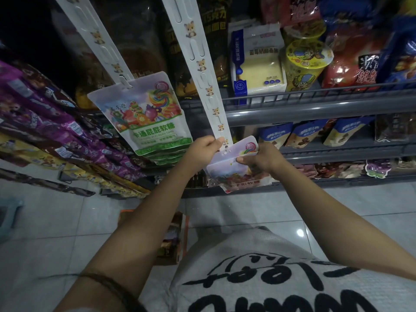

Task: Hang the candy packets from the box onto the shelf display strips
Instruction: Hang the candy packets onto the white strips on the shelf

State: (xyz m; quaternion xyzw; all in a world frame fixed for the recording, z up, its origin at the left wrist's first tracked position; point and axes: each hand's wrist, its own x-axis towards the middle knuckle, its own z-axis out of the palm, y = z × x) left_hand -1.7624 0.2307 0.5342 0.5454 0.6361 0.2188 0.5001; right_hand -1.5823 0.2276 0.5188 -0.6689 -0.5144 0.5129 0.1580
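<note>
Left hand: the left hand (pixel 203 147) reaches forward on a nearly straight arm, its fingers (pixel 219 142) curled and pinching the bottom end of the white plastic display strip printed with small animal figures (pixel 198 61).
Right hand: the right hand (pixel 262 157) is bent inward at the wrist, thumb and fingers gripping the glossy pale candy packet with a lollipop print (pixel 236 167), held tilted just below the strip's end.
Hung packets: a stack of white-and-green glossy candy packets (pixel 146 113) hangs on the second white display strip (pixel 94 34) to the left.
Box: an orange-edged cardboard box of packets (pixel 174 237) sits on the floor, partly hidden behind the left forearm.
Shelving: grey metal shelves (pixel 315 106) carry shiny snack bags and a yellow cup.
Floor: pale glossy tiles (pixel 67 221).
</note>
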